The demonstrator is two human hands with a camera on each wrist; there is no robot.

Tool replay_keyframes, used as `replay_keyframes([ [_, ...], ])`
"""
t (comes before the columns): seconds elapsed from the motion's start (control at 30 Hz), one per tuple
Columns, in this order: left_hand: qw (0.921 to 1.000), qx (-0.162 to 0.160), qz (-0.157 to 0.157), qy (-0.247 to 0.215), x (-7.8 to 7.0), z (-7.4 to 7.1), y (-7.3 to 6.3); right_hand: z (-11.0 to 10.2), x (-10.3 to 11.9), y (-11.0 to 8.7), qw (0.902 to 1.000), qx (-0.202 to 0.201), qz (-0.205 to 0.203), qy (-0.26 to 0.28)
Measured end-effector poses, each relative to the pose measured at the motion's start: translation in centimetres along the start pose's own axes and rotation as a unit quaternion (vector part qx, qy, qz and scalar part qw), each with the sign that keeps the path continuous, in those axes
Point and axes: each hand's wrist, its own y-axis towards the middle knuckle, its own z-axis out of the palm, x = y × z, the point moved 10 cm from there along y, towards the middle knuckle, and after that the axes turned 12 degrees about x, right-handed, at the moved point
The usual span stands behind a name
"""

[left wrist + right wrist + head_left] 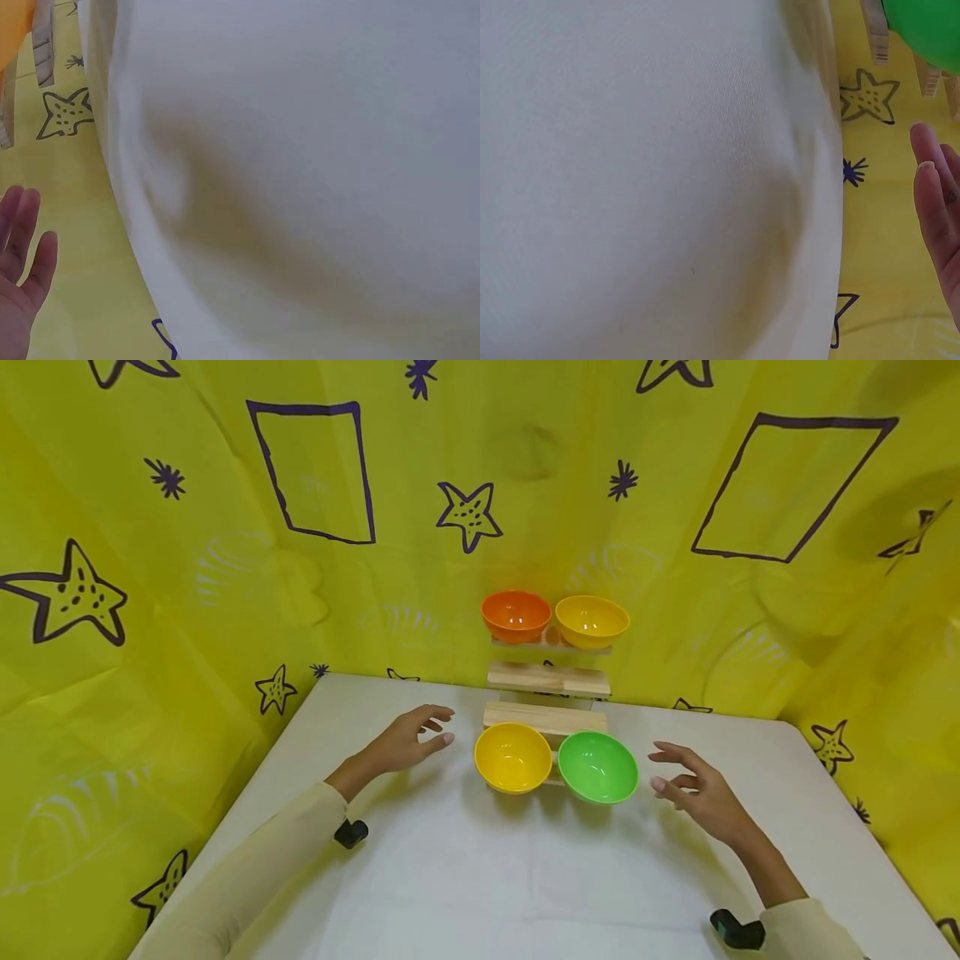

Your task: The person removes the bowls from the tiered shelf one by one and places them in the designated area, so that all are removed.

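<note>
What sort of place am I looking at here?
Probably a small staged booth, perhaps for filming, though I can't be sure: a yellow backdrop with starfish drawings encloses the back and sides of a white-covered table, where a tiered wooden rack holds four bowls.

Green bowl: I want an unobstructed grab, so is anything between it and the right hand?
Nothing visible: the head view shows only white table surface between the right hand and the green bowl. The front yellow bowl sits on the green one's far side.
</note>
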Motion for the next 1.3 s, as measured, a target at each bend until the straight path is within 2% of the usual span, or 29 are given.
replay_keyframes([
  [0.33, 0.9997, -0.003, 0.002, -0.025, -0.2, 0.0, 1.3, 1.1, -0.3, 0.1, 0.9996, 0.007, 0.002, 0.028],
  [0.67, 0.999, 0.006, -0.01, -0.043, 0.3, 0.5, 2.2, 2.5, 0.6, 0.6, 0.9964, 0.018, -0.047, 0.068],
  [0.8, 0.9981, 0.018, -0.017, -0.056, -0.2, 0.8, 2.9, 3.0, 0.8, 0.7, 0.9958, 0.02, -0.048, 0.075],
  [1.03, 0.9983, 0.023, -0.016, -0.052, -0.9, 0.9, 4.3, 3.2, 1.2, 1.0, 0.9957, 0.022, -0.05, 0.074],
  [1.3, 0.9978, 0.044, -0.012, -0.049, -1.5, 1.4, 5.5, 3.4, 1.8, 1.1, 0.9946, 0.025, -0.058, 0.082],
])
